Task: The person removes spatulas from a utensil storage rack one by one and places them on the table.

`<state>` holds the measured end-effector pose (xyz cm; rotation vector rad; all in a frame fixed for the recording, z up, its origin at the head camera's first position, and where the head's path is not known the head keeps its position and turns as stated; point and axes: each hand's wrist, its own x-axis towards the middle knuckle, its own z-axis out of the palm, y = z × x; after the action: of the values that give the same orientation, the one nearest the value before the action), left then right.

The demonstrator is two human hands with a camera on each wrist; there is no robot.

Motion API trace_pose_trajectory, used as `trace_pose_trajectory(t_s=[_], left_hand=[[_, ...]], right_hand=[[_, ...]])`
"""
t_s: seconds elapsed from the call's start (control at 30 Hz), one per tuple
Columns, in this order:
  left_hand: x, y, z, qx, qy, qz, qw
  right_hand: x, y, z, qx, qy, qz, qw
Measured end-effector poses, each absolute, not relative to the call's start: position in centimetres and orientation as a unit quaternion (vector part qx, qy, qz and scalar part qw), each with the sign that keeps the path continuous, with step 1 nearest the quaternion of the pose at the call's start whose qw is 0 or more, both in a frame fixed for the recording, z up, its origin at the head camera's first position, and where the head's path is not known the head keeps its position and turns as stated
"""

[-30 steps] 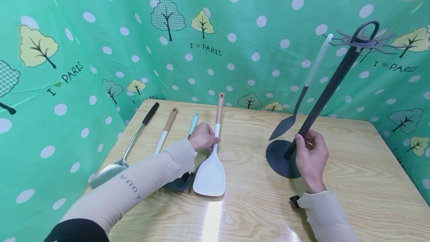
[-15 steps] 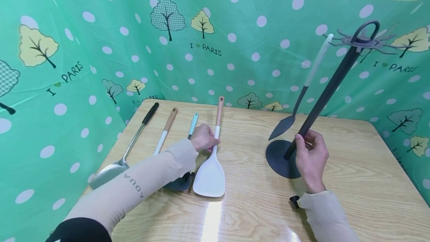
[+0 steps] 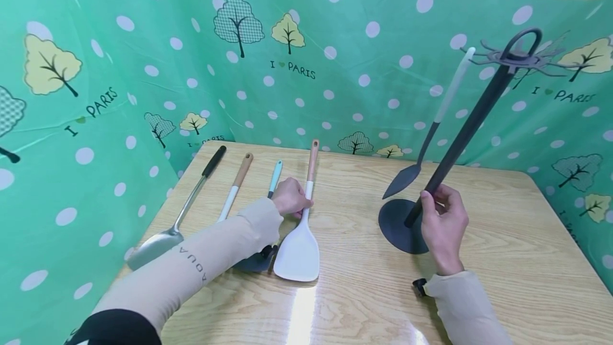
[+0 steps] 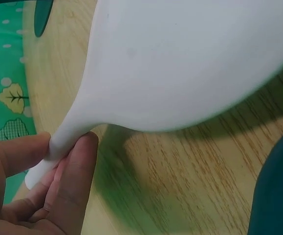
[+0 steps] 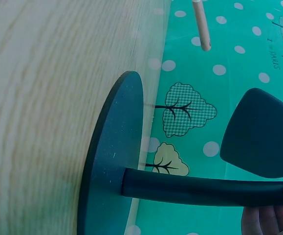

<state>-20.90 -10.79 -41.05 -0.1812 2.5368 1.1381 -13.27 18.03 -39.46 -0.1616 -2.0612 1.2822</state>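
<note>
A white spatula (image 3: 297,254) with a wooden handle end points away from me near the middle of the table. My left hand (image 3: 289,196) pinches its white neck between thumb and fingers. In the left wrist view the broad blade (image 4: 180,58) casts a shadow on the wood below. My right hand (image 3: 445,222) grips the lower pole of a black utensil stand (image 3: 471,121), just above its round base (image 5: 112,161). From one of the stand's hooks hangs a dark spatula (image 3: 404,180) with a pale handle; its blade shows beside the pole in the right wrist view.
Left of my left hand lie a steel spatula (image 3: 158,246) with a black handle, a white-and-wood handled utensil (image 3: 237,185) and a light-blue handled utensil (image 3: 276,174). My left forearm covers parts of them. A green patterned cloth (image 3: 335,84) rises behind the wooden table (image 3: 354,292).
The white spatula has shifted slightly toward me in my left hand, its handle end now a little lower in view. My right hand and the stand have stayed put.
</note>
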Motion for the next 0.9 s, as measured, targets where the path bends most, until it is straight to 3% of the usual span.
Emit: trace_pose_trajectory(t_s=[0.9], left_hand=[[-20.96, -10.76, -41.56, -0.065, 0.907, 0.366, 0.196]], right_hand=[[-12.88, 17.73, -38.76, -0.056, -0.794, 0.496, 0.347]])
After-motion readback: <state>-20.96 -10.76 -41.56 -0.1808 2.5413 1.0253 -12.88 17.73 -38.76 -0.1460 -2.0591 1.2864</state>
